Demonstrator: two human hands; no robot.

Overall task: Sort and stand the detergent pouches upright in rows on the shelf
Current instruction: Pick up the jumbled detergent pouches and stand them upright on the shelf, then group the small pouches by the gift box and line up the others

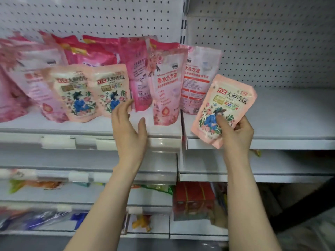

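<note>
My right hand point(235, 132) grips a small peach-pink floral pouch point(226, 104) by its lower edge, tilted, in front of the right shelf bay. My left hand point(129, 124) is open, fingers apart, over the front of the white shelf point(163, 132), its fingertips next to a second small floral pouch point(113, 89). A third floral pouch point(72, 91) leans beside that one. A tall pale-pink pouch point(165, 87) stands upright right of my left hand. A dark-pink pouch point(137, 73) and a white-and-red pouch point(198, 78) stand behind. Several more pink pouches point(27, 75) lean untidily at left.
White pegboard point(272, 51) backs the shelves. The right shelf bay point(290, 115) is bare behind the held pouch. A vertical upright point(183, 24) divides the bays. Lower shelves hold mixed coloured packets point(36, 185) and a red pack point(192, 200).
</note>
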